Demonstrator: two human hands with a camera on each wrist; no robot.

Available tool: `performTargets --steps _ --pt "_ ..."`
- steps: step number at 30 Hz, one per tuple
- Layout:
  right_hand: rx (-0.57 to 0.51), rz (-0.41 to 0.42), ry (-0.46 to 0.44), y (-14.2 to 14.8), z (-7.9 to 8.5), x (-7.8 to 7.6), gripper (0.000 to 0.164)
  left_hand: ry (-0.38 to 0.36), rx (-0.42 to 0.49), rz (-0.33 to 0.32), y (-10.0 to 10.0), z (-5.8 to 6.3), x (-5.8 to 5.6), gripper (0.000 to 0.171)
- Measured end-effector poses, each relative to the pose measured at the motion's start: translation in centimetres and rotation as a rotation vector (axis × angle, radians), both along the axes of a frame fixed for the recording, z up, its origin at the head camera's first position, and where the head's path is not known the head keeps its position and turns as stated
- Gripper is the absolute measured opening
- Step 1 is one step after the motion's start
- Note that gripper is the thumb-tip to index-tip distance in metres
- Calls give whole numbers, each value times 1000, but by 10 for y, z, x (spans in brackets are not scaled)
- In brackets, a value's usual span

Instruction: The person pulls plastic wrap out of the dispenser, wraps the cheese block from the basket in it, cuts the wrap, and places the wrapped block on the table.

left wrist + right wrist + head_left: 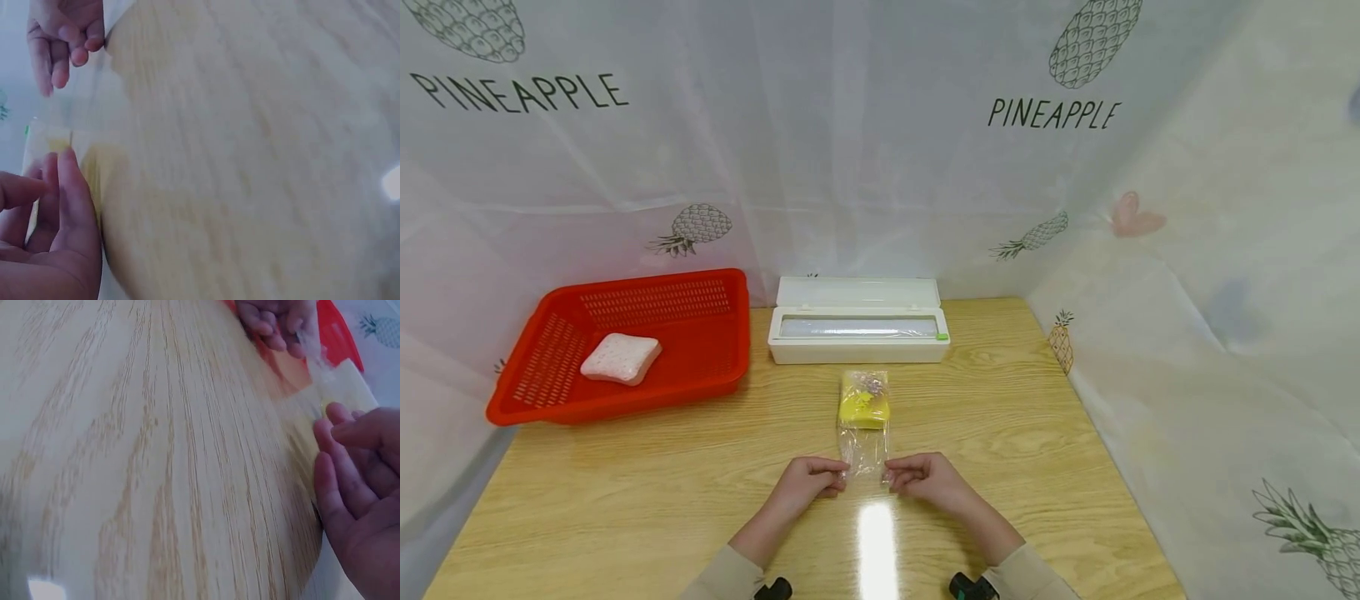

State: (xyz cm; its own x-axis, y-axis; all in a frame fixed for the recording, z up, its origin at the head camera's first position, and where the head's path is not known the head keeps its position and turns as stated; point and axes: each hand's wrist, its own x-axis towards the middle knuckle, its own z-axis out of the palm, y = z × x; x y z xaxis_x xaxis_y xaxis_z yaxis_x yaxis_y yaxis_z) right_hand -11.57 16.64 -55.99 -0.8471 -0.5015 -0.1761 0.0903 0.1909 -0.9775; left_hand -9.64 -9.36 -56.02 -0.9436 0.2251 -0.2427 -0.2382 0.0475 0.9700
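A small yellow block (863,404), like a sponge with a printed pattern, lies mid-table under clear cling film (865,450). The film stretches from the block toward the near edge of the table. At the film's near left corner, my left hand (811,483) pinches it between thumb and fingers. My right hand (928,482) pinches the opposite corner, level with the left. Both wrist views show the hands (56,231) facing each other, with the transparent film hard to make out between them.
Behind the block stands a white film dispenser (857,350) with its lid raised and a roll inside. To the left, a red basket (700,375) holds a pale pinkish-white block (621,358). A printed curtain (865,167) hangs behind the wooden table (1015,433).
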Motion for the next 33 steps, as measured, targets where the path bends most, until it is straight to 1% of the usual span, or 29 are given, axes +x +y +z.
performTargets --steps 5,7,10,13,16,18,22,24,26,29,30,33 --pt "18 -99 26 -4 1 -3 25 89 -123 23 2 10 -6 20" --pt "9 -133 32 -7 4 -5 22 128 -163 41 4 15 -10 16" --pt "-5 -169 64 -11 11 -9 19 197 -218 73 7 21 -18 14" --pt "-9 -225 83 -15 22 -16 17 264 -243 109 9 27 -26 13" --pt "-8 -289 115 -20 34 -25 12 329 -264 149 12 33 -37 11" --pt "-4 -322 158 -24 46 -31 9 378 -284 172 13 35 -46 9" --pt "11 -376 246 -33 65 -42 9 441 -302 204 15 34 -63 8" --pt "14 -408 278 -39 69 -47 10 445 -287 214 16 33 -71 9" --pt "3 -443 302 -44 68 -54 11 421 -259 223 17 33 -79 11" --pt "-8 -501 325 -52 63 -63 13 349 -210 244 19 34 -88 14" --pt "-8 -520 338 -55 61 -65 13 337 -204 252 19 33 -91 15" --pt "-13 -584 338 -62 55 -71 15 310 -197 275 22 32 -100 18"
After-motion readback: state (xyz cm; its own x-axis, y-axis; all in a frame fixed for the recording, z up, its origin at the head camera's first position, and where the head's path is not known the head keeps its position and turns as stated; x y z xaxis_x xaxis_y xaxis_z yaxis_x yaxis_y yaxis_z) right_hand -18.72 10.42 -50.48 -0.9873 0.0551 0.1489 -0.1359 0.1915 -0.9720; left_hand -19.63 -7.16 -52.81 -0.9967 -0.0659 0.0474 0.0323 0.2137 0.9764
